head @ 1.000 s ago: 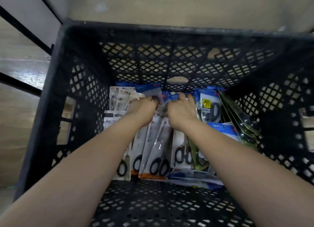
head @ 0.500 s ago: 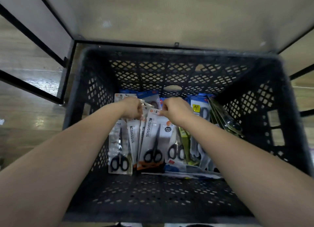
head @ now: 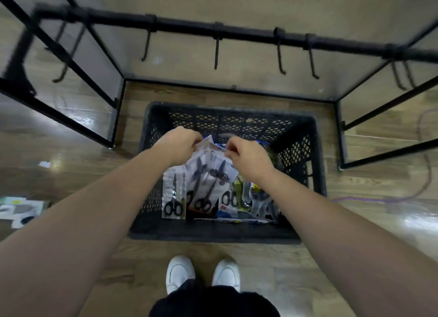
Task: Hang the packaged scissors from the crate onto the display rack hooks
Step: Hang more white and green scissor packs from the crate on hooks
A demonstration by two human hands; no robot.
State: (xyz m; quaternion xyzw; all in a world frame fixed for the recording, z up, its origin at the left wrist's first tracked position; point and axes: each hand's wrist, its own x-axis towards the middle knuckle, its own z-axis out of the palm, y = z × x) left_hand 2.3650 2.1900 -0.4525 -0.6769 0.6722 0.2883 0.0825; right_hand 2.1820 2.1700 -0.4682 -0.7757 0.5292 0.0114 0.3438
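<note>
A black lattice crate stands on the floor in front of my feet. Over it, my left hand and my right hand each pinch the top edge of a bunch of packaged scissors, white cards with black-handled scissors that hang fanned out below my fingers. More scissor packs lie in the crate at the right. The black display rack bar runs across the top of the view, with several bare hooks hanging from it.
The rack's black frame legs stand left and right of the crate on a wooden floor. Loose packaging lies on the floor at far left. A purple cable runs at right. My white shoes are below the crate.
My head has risen, so the rack bar and hooks came into view. Both hands have lifted the bunch of scissor packs up out of the crate's bottom.
</note>
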